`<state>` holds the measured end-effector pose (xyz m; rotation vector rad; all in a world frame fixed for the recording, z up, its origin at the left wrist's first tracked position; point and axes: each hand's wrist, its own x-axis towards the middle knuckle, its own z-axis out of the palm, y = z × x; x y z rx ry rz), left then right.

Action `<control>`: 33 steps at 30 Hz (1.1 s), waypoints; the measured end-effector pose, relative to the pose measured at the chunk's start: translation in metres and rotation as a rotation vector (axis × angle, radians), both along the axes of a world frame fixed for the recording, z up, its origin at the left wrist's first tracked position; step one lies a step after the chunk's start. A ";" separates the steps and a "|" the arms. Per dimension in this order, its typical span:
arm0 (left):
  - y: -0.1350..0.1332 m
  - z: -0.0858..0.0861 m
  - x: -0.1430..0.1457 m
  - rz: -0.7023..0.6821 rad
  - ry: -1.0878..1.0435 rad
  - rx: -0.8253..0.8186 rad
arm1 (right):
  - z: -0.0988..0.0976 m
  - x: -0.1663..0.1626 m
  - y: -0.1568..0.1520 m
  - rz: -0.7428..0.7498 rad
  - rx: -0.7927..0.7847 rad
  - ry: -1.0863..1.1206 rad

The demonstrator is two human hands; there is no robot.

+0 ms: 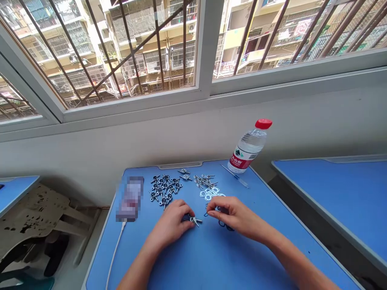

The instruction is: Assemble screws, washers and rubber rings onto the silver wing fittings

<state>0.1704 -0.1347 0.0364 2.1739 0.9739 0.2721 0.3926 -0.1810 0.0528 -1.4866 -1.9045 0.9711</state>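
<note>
My left hand [175,219] is closed around a small metal fitting [196,220] with thin pins sticking out, low over the blue table [193,257]. My right hand [231,213] pinches a thin black ring [206,214] between thumb and fingertips, a little to the right of the fitting. Several more black rings [226,226] lie under the right hand, partly hidden by it. Just beyond it are flat white gaskets [208,194], and behind them a heap of metal pins [204,181]. Several dark-centred metal fittings [165,187] are grouped beyond my left hand.
Two lighter metal fittings [185,176] lie at the back. A water bottle [246,149] with a red cap stands back right beside a pen [236,176]. A phone [130,199] with a white cable [116,245] lies at left. Another blue table [338,193] stands to the right.
</note>
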 end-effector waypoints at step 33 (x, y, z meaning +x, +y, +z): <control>0.004 -0.007 0.002 -0.014 -0.047 -0.013 | -0.022 -0.035 0.000 0.009 0.085 -0.165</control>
